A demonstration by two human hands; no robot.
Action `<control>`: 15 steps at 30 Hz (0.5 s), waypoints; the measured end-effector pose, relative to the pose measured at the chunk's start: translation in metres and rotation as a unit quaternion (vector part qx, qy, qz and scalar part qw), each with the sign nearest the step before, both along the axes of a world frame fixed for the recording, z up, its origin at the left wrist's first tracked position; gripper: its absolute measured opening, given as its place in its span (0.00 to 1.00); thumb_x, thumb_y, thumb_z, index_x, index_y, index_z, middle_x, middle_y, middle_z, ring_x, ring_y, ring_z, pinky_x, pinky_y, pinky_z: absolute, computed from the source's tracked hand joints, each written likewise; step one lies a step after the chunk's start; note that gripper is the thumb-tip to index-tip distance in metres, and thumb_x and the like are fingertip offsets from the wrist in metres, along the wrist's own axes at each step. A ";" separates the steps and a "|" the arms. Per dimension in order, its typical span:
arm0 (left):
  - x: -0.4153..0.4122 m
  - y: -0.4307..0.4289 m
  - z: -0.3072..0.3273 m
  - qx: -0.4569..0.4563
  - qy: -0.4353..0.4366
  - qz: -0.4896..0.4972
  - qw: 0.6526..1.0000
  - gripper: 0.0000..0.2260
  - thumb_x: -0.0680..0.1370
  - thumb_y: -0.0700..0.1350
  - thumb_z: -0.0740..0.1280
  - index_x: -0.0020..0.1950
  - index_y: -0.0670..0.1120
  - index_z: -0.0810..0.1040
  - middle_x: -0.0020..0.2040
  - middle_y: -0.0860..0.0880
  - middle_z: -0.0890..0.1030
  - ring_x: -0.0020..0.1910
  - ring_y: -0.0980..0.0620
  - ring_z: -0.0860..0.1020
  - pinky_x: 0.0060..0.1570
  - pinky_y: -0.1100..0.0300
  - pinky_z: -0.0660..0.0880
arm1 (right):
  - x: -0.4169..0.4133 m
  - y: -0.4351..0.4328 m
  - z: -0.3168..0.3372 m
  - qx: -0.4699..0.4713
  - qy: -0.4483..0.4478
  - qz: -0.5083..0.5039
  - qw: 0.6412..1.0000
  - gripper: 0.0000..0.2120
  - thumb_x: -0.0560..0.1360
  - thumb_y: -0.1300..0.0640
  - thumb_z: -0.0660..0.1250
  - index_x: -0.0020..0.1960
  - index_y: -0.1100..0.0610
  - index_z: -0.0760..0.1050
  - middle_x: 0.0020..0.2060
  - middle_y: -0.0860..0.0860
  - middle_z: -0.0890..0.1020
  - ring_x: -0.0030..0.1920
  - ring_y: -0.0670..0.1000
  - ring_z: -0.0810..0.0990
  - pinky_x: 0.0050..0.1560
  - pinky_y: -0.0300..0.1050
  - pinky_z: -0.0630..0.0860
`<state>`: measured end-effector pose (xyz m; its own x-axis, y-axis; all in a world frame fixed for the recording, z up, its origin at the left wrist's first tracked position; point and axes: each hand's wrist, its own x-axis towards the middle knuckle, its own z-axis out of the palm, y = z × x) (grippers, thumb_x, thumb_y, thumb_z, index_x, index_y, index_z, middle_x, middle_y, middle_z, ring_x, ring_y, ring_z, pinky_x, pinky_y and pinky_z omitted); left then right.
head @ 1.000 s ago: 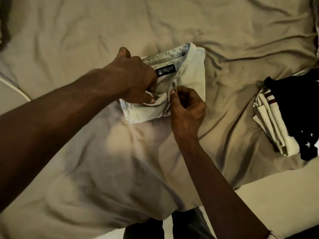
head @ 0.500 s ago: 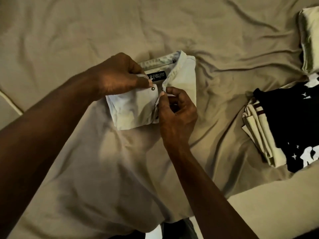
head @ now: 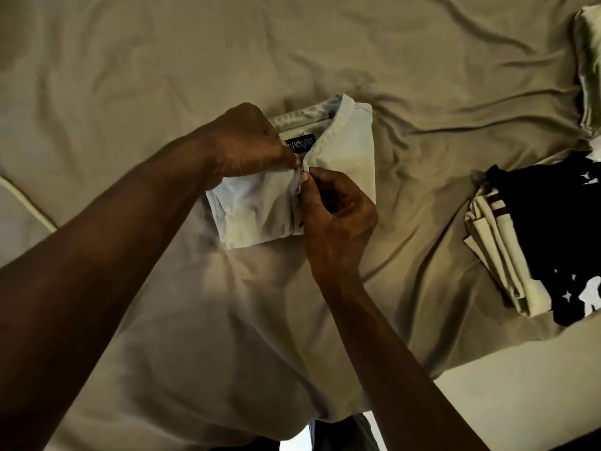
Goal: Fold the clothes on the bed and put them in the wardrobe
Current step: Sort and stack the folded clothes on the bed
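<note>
Pale shirt, folded, lies in the middle of the bed. I see the left hand and right hand each pinching its button strip: folding step. Next, I judge: fasten, flatten, stack.

Sheet open leftward; folded stack (dark-topped) blocks right.

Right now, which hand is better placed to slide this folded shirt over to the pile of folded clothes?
Probably the right hand: it pinches the placket of the shirt on the side facing the pile, which lies to the right. The left hand grips the collar side, farther off.
</note>
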<state>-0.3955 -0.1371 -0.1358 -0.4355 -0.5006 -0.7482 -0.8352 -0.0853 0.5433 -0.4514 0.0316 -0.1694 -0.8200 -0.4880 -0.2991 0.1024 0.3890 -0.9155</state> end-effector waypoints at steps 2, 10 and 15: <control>-0.003 0.004 -0.002 -0.009 -0.006 0.006 1.000 0.17 0.71 0.49 0.78 0.50 0.36 0.85 0.43 0.42 0.84 0.43 0.47 0.81 0.47 0.48 0.79 | 0.001 0.001 -0.004 0.003 -0.006 0.000 1.000 0.05 0.78 0.59 0.74 0.52 0.57 0.86 0.43 0.48 0.88 0.45 0.49 0.87 0.50 0.57 0.84; -0.002 0.013 -0.009 -0.054 -0.030 0.040 0.997 0.18 0.59 0.58 0.72 0.33 0.43 0.80 0.25 0.55 0.74 0.35 0.49 0.76 0.45 0.52 0.71 | 0.007 -0.006 -0.009 0.027 0.026 -0.018 0.999 0.02 0.76 0.58 0.76 0.49 0.55 0.86 0.42 0.46 0.87 0.43 0.45 0.85 0.47 0.41 0.82; 0.001 0.015 -0.014 -0.054 -0.024 0.073 0.996 0.16 0.63 0.58 0.78 0.35 0.45 0.83 0.25 0.56 0.76 0.39 0.49 0.78 0.51 0.49 0.75 | 0.012 -0.013 -0.013 0.053 0.113 0.003 0.992 0.03 0.75 0.55 0.74 0.44 0.55 0.84 0.39 0.48 0.85 0.39 0.49 0.83 0.43 0.53 0.81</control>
